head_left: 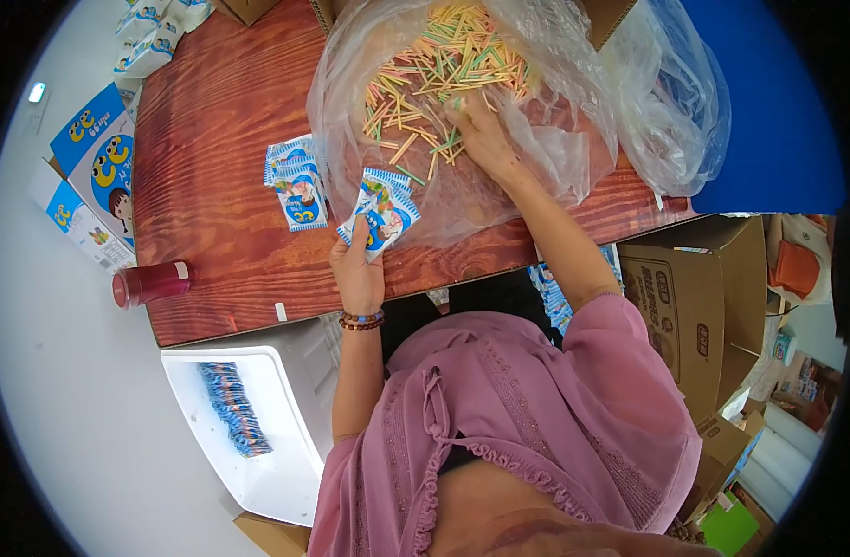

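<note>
Far left on the wooden table (221, 139): a red bottle (151, 283) lying on its side, with a white tray (286, 483) holding a row of blue packets below the table edge. Centre: a small pile of blue-and-white packets (298, 181) lies on the table, and the left hand (358, 269) grips a fan of similar sachets (380, 212) just beside it. Right: the right hand (485, 135) reaches into the clear plastic bag (573, 139), fingers closed on some of the coloured sticks (444, 65) heaped inside.
</note>
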Available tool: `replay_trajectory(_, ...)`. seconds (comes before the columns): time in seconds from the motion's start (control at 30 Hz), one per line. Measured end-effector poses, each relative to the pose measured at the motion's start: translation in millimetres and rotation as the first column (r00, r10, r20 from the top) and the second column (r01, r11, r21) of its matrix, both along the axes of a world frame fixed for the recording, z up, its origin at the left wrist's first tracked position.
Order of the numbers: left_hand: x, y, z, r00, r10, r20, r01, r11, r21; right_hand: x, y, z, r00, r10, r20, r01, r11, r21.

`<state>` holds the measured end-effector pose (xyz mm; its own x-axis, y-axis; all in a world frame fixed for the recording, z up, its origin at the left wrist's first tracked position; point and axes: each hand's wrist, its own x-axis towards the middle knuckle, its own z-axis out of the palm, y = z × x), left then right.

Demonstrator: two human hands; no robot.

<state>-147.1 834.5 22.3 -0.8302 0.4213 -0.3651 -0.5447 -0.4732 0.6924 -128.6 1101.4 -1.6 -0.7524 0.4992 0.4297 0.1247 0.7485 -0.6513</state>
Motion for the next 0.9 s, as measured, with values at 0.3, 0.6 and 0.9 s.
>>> replay_trajectory(0.3, 0, 33, 23, 0.999, -0.026, -0.046, 0.029, 0.998, 0.062, 6, -45, 65, 0.615, -0.150, -0.774, -0.773, 0.081, -0.630)
replay_trajectory(0.6, 0, 50, 10, 0.997, -0.068, -0.028, 0.073, 0.973, 0.217, 12, -92, 90, 0.588, -0.195, -0.785, -0.768, 0.170, -0.618)
replay_trajectory(0.9, -1, 50, 9, 0.998, -0.027, -0.063, 0.041, 0.974, 0.224, 18, -103, 84, 0.624, -0.050, -0.780, -0.746, 0.257, -0.614)
